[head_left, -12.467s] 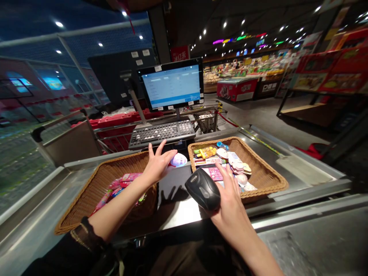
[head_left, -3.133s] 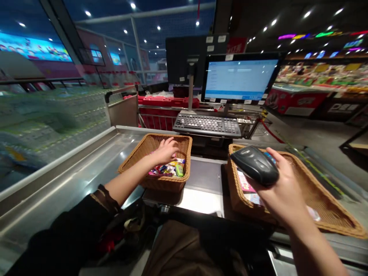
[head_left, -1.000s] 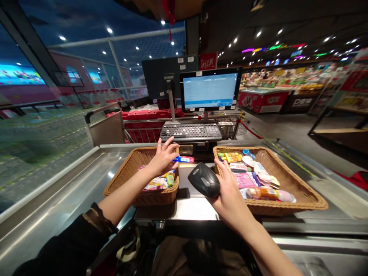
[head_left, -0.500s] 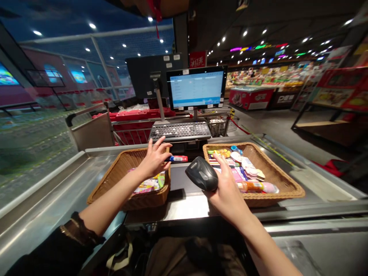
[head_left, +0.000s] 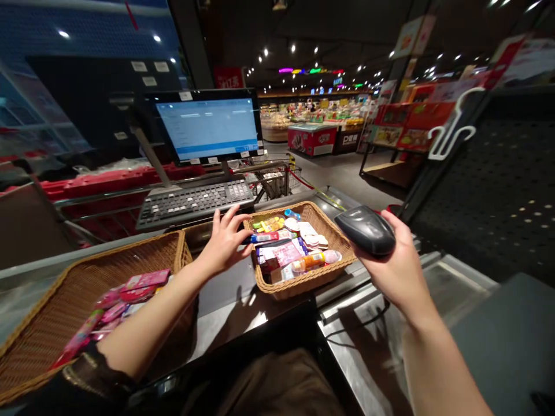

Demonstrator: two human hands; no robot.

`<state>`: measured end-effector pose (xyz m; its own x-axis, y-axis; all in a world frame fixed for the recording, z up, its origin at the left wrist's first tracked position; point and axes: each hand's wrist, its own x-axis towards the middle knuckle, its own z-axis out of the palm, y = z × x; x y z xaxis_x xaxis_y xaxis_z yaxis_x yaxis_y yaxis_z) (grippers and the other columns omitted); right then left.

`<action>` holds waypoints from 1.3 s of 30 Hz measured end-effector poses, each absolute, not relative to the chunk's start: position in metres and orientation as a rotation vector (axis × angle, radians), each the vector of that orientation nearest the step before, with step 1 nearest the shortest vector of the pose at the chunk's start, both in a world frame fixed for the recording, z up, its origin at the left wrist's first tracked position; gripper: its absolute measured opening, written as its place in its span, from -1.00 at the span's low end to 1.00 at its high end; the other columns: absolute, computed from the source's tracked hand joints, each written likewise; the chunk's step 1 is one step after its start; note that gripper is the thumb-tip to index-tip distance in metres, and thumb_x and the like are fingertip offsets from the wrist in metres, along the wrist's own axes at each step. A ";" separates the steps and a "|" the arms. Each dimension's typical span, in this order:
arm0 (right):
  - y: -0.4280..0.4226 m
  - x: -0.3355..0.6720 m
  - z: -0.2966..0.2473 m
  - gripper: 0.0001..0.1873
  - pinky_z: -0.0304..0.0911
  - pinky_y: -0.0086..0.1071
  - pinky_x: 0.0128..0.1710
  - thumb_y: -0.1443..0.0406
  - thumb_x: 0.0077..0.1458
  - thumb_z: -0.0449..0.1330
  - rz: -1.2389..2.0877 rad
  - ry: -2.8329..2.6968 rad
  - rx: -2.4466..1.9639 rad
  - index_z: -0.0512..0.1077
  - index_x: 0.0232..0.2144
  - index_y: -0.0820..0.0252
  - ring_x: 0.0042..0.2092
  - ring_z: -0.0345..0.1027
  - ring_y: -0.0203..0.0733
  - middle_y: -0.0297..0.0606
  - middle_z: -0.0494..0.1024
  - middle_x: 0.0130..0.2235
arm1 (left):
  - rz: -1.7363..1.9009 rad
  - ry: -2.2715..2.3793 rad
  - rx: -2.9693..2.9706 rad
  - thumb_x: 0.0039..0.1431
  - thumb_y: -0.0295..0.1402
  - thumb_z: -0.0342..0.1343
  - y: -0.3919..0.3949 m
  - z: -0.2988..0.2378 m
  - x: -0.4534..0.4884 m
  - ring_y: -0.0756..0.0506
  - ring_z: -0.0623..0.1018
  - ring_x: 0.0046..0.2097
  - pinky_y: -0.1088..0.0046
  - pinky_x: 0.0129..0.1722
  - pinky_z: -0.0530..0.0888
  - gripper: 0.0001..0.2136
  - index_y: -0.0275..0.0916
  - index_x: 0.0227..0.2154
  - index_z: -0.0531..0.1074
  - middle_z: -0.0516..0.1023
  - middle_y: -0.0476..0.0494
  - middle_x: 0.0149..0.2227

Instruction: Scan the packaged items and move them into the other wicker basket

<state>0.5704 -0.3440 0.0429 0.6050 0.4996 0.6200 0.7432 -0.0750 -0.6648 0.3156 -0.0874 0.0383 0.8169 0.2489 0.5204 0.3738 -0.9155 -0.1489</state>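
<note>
Between the thumb and finger of my left hand (head_left: 223, 245) is a slim blue-and-red tube (head_left: 265, 237), its print too small to read. It is over the left side of a wicker basket (head_left: 299, 286) holding several small colourful packets and an orange-labelled tube (head_left: 309, 262). My right hand (head_left: 401, 274) grips a black barcode scanner (head_left: 367, 230), held up to the right of that basket. A second wicker basket (head_left: 47, 289) lies under my left forearm, with pink packages (head_left: 147, 279) in it, partly hidden by the arm.
Behind the hands stand a keyboard (head_left: 195, 201) and a lit monitor (head_left: 208, 128). The metal counter (head_left: 221, 326) runs beneath the baskets. A scanner cable (head_left: 359, 329) trails at the right, near a dark perforated panel (head_left: 489, 196) with white hooks (head_left: 451, 133).
The view has turned right. My left hand has carried the tube from beside the left basket to the right basket. My right hand has moved the scanner rightward, past the right basket.
</note>
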 end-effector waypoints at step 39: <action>-0.339 0.547 0.030 -0.42 0.19 0.10 0.28 0.14 0.01 0.30 -0.182 -1.101 -1.797 0.37 0.07 0.22 0.27 0.28 0.24 0.15 0.27 0.30 | -0.589 -0.727 -2.873 0.20 -0.31 0.25 -0.112 0.003 0.349 -0.47 0.10 0.41 -0.47 0.27 0.00 -0.83 -0.23 -0.18 0.56 0.36 -0.39 0.23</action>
